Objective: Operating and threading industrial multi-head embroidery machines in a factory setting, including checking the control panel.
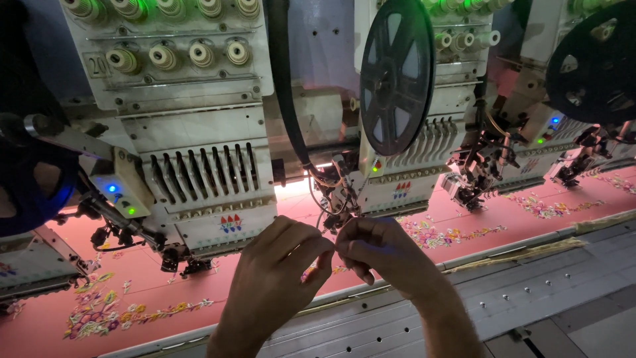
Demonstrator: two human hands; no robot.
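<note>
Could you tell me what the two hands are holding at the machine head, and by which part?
It cannot be told: the left hand and right hand pinch their fingers together below the needle assembly, as if on thread, but none shows.

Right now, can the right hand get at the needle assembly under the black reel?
Probably yes. The right hand is pinched fingertip to fingertip with the left hand just below the needle assembly, and nothing shows between them; only fine wires hang close. The black reel sits well above.

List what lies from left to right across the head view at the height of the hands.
Floral embroidery on pink fabric → left hand → right hand → second floral motif → grey machine table.
</note>
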